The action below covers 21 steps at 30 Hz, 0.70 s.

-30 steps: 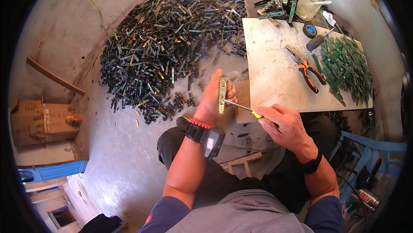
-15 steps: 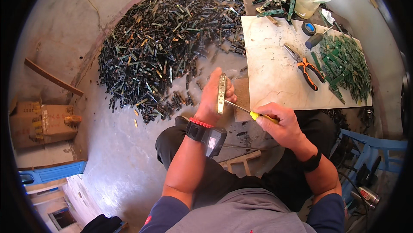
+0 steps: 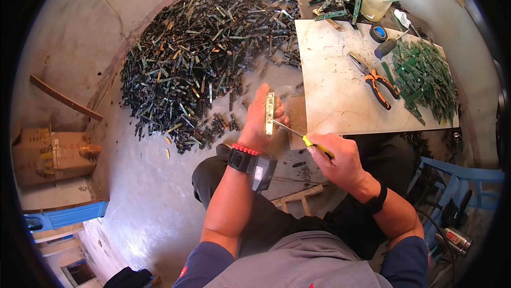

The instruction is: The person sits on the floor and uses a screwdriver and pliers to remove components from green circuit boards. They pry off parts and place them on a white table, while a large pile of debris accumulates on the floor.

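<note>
My left hand (image 3: pixel 258 117) is closed around a narrow circuit board strip (image 3: pixel 270 111), pale yellowish on the side facing up, held lengthwise away from me. In my right hand (image 3: pixel 340 160) is a screwdriver (image 3: pixel 307 140) with a yellow and black handle. Its thin metal shaft reaches left, and the tip meets the near part of the strip's right edge; whether it is wedged in I cannot tell. Right of the hands lies a white board (image 3: pixel 335 86) bearing orange-and-black pliers (image 3: pixel 377 85) and a heap of green circuit strips (image 3: pixel 428 80).
A large pile of dark strips (image 3: pixel 186 64) covers the floor ahead and left. On the board's far side are a tape roll (image 3: pixel 378 34), a dark-handled screwdriver (image 3: pixel 385 48) and a plastic jug (image 3: pixel 374 3). A cardboard box (image 3: pixel 56 155) stands left, a blue frame (image 3: pixel 458 181) right.
My right hand with the screwdriver has shifted slightly left and nearer to me. The strip in my left hand has moved a little left and nearer.
</note>
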Available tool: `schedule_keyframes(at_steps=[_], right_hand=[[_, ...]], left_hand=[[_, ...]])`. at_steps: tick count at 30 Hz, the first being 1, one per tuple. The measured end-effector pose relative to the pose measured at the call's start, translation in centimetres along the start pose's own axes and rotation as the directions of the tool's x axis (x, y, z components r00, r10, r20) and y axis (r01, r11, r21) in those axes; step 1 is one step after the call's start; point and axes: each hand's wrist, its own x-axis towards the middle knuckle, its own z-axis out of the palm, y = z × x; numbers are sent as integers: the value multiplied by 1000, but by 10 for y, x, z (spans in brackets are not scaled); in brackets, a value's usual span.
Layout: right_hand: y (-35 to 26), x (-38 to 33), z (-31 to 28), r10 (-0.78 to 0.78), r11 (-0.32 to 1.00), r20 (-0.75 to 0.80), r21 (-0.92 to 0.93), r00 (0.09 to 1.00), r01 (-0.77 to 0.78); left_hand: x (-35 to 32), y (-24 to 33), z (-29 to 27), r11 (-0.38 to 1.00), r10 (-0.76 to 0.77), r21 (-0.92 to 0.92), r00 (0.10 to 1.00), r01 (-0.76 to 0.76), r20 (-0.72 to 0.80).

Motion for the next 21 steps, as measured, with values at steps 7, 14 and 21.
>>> schedule_keyframes(at_steps=[7,14,21], right_hand=[[-5,-4,-2,525,421,372,668,766,-613],[-8,-3,7,-22,992,-68,-127,997,14],[-18,-3,9,20,962,-21,-273,1000,-25]], left_hand=[[1,1,2,1000,-3,10,1000,3,13],[0,0,5,998,59,26,996,-58,-64],[16,-15,-13,935,345,184,896,-303,-278]])
